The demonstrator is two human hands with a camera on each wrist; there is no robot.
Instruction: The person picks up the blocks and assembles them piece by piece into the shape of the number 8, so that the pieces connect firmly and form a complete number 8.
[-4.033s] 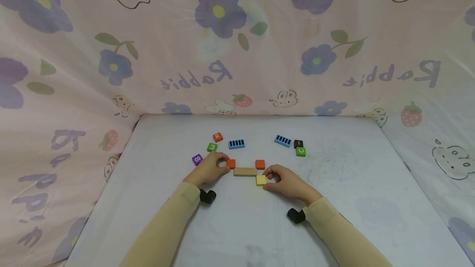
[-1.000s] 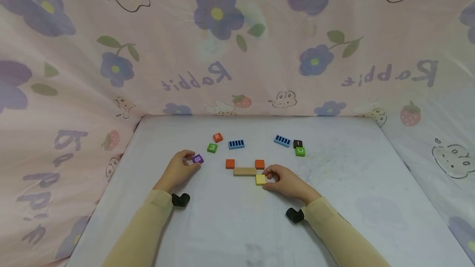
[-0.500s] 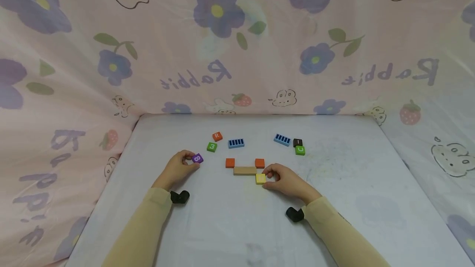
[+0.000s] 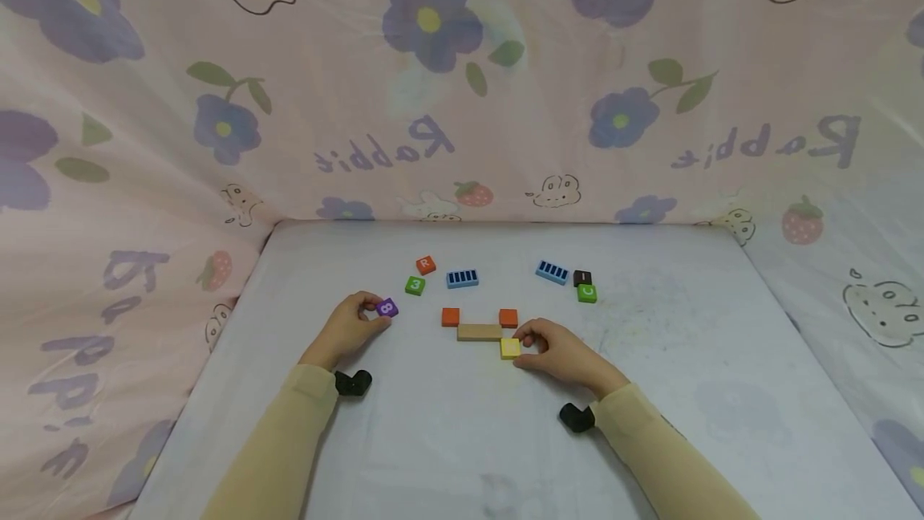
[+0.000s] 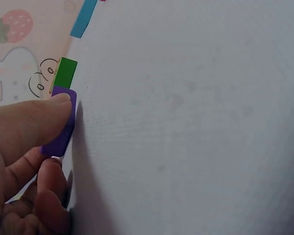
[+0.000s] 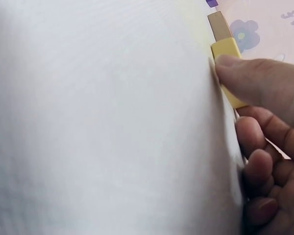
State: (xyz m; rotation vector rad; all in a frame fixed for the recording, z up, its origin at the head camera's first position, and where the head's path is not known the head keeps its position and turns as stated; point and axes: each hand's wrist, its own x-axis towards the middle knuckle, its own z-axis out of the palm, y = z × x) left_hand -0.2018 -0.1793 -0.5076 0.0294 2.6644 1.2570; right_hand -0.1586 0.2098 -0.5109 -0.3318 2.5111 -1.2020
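Observation:
My left hand (image 4: 346,329) pinches a purple block (image 4: 387,308) marked 8 between thumb and fingers, left of the middle of the table. The left wrist view shows the thumb pressed on the near side of this purple block (image 5: 62,134). On the other side, my right hand (image 4: 563,353) pinches a yellow block (image 4: 510,348) at the right end of a plain wooden plank (image 4: 480,333). In the right wrist view the thumb lies along the yellow block (image 6: 227,48), with the plank (image 6: 219,25) just beyond. Two orange blocks, left (image 4: 451,317) and right (image 4: 508,318), sit behind the plank's ends.
Behind the left hand lie a green 3 block (image 4: 415,286), an orange R block (image 4: 426,265) and a blue barred block (image 4: 462,278). Farther right are another blue barred block (image 4: 552,271), a black block (image 4: 582,278) and a green block (image 4: 587,294). A patterned curtain (image 4: 505,127) rises behind the table.
Since the oldest frame, my left hand has left the left orange block, moved left and taken hold of the purple block. My right hand has stayed at the yellow block.

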